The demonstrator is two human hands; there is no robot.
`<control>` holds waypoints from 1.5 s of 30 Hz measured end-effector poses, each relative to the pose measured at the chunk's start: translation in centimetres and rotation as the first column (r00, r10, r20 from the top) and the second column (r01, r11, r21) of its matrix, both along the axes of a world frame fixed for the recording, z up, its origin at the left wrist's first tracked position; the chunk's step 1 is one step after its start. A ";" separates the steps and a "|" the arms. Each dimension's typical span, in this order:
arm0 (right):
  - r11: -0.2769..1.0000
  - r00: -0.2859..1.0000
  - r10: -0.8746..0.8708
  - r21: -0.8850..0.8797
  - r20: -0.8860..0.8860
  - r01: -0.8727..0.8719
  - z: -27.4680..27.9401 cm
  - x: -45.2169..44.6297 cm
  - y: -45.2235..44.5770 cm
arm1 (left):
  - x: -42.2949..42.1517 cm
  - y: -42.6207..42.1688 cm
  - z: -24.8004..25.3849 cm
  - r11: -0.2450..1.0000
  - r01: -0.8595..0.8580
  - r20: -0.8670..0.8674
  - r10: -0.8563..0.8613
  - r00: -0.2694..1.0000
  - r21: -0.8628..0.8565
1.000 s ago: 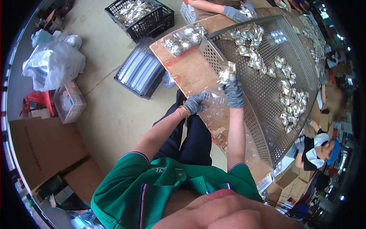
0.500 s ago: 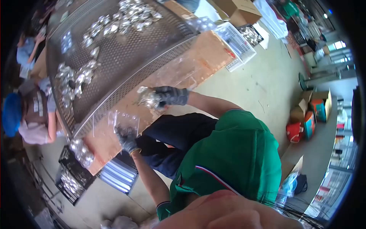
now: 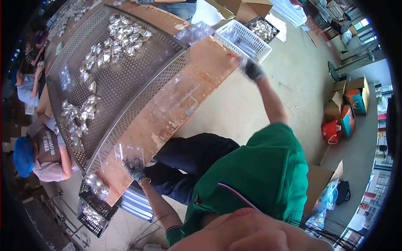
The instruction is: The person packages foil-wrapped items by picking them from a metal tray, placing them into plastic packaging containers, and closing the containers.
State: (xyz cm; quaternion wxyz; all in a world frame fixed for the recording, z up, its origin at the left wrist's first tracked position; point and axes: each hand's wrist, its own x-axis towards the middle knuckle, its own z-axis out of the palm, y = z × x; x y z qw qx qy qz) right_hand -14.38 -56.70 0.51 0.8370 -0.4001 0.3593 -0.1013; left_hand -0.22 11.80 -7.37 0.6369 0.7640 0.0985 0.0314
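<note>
My left hand (image 3: 136, 170), in a grey glove, grips a clear plastic blister tray (image 3: 132, 153) by its near edge, over the brown board (image 3: 165, 106) in front of me. My right hand (image 3: 253, 70), also gloved, is stretched out past the board's far right end, beside the white plastic basket (image 3: 264, 53). Motion smears its fingers, and a pale blur beside them cannot be made out. Several clear plastic pieces (image 3: 178, 94) lie on the board. Beyond it, the perforated metal tray (image 3: 121, 79) holds many shiny silver pieces (image 3: 125, 35).
Clear packs with silver pieces (image 3: 97, 186) sit at the board's left end, above a black crate (image 3: 98, 219). Clear plastic packs (image 3: 194, 32) stand near the white basket. A co-worker in a blue cap (image 3: 23, 157) works at the left. Cardboard boxes (image 3: 335, 106) stand along the right.
My right hand, which held a cluster of silver pieces over the board, has swung right to beside the white basket. My left hand still holds the clear blister tray. The view has shifted.
</note>
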 end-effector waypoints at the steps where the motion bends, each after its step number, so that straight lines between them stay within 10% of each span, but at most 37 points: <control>1: 0.974 0.975 -0.221 -0.040 0.019 0.221 0.7 1.2 -4.9 | -0.1 -0.3 1.0 0.987 -0.031 -0.065 0.021 0.998 -0.159; 3: 0.802 0.808 -0.581 -0.100 0.096 0.589 2.3 3.6 -12.7 | 1.0 1.1 -1.3 0.964 -0.029 -0.117 -0.002 0.993 -0.263; 6: 0.650 0.731 -0.631 -0.337 0.261 0.681 5.6 6.6 -11.7 | 0.9 1.3 -2.0 0.994 -0.043 -0.079 0.035 0.996 -0.103; 13: 0.902 0.918 -0.364 -0.188 0.156 0.390 -2.4 12.7 3.2 | -0.1 -0.2 0.6 0.987 -0.081 -0.080 0.071 0.994 -0.138; 18: 0.912 0.957 -0.204 -0.314 0.207 0.262 -2.4 12.6 11.1 | -1.1 -0.9 2.6 0.780 -0.103 -0.164 0.000 0.986 -0.617; 19: 0.775 0.981 -0.007 -0.619 0.195 0.128 -2.4 13.0 11.6 | -1.8 -3.3 5.0 0.869 -0.110 -0.088 0.077 0.993 -0.482; 20: 0.222 0.989 0.143 -0.975 0.027 -0.005 -1.4 13.4 12.0 | -2.0 -3.9 5.9 0.946 -0.026 -0.031 0.017 0.999 -0.323; 21: -0.097 0.980 0.200 -0.995 -0.003 0.017 0.5 14.8 13.1 | -1.9 -3.1 4.5 0.945 -0.048 -0.044 0.036 0.998 -0.324; 22: -0.149 0.960 0.277 -0.986 0.034 0.078 2.5 16.6 14.8 | -1.9 -2.4 3.0 0.943 -0.070 -0.057 0.055 0.997 -0.325; 23: 0.367 0.899 0.398 -0.930 0.182 0.026 5.3 18.4 18.1 | -1.8 -1.2 1.0 0.899 -0.106 -0.110 0.065 0.992 -0.426; 24: 0.793 0.860 0.324 -0.608 0.393 -0.021 8.0 20.2 21.4 | -1.4 -1.9 0.2 0.996 -0.067 0.194 0.076 0.978 -0.053; 27: 0.743 0.770 0.540 -0.622 0.339 -0.247 12.7 25.1 29.5 | -1.7 -2.7 2.6 0.993 -0.118 0.040 0.117 0.992 0.017; 33: -0.026 0.093 0.990 -0.777 -0.109 -0.629 11.8 35.8 44.7 | -2.1 -3.5 5.0 0.989 -0.104 0.019 0.107 0.994 -0.102; 35: -0.282 -0.106 0.958 -0.946 -0.268 -0.159 8.2 39.2 49.9 | -2.2 -3.5 4.4 0.980 -0.120 0.046 0.128 0.991 -0.159; 38: -0.415 -0.137 0.907 -0.899 -0.397 -0.139 3.8 41.2 56.8 | -2.4 -3.5 4.3 0.970 -0.116 0.039 0.127 0.991 -0.212; 40: -0.604 -0.318 0.750 -0.402 -0.580 -0.688 6.4 40.3 59.9 | -2.4 -3.5 4.2 0.972 -0.120 0.038 0.130 0.991 -0.202; 45: -0.810 -0.344 0.579 -0.471 -0.739 -0.350 1.8 42.8 63.2 | -2.5 -3.1 4.6 0.992 -0.094 0.022 0.096 0.995 -0.080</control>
